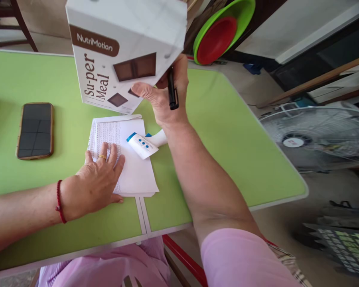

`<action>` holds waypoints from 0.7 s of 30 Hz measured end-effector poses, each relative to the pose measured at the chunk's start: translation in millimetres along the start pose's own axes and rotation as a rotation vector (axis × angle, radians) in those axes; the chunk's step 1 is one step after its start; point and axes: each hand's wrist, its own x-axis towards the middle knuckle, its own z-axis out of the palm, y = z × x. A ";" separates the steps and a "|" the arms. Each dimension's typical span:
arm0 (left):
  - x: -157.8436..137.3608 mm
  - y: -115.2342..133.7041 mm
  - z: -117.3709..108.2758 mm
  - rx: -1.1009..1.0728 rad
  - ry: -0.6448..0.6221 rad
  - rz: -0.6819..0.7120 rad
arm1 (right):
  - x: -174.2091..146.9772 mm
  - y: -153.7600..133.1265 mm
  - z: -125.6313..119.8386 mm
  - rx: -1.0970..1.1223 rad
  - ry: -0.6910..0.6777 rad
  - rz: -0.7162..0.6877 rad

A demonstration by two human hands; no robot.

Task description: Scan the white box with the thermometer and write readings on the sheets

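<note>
The right hand (164,99) is lifting a white box (125,52) clear of the green table (227,139), gripping its lower corner between thumb and fingers. The same hand is also pinning a black pen (172,91) against the palm side, so its grip is closed on two items at once. The box, printed "NutriMotion Su-per Meal", is hanging tilted at 12 o'clock of the paper, with its front panel facing the camera.

The left hand (98,181) is lying flat, fingers spread, on the lower left part of a sheet of paper (134,171); it is pressing down and grasping nothing. The paper is carrying lines of small print along its left side. A white and blue thermometer (143,144) is resting on the paper's upper right corner, at 2 o'clock of the left hand and just below the right wrist.

A phone (35,130) is lying face up at 9 o'clock of the paper, well apart from both hands. Green and red basins (221,34) are leaning off the table at 1 o'clock, and a fan (317,137) is standing at 3 o'clock.

Judgement: the step in hand appears to be reading details off the box while the sheet is being held steady. Writing would call for setting the box down and turning the pen into a writing hold.
</note>
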 end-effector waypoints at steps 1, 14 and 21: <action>-0.1 0.4 0.9 0.000 0.004 0.003 | 0.8 1.6 0.5 0.013 0.058 -0.008; -2.2 1.0 -2.8 -0.001 0.015 0.008 | 0.7 14.4 6.1 0.014 0.105 0.010; -2.5 2.3 -4.0 -0.004 0.015 -0.006 | 5.1 11.3 14.8 -0.014 0.038 0.057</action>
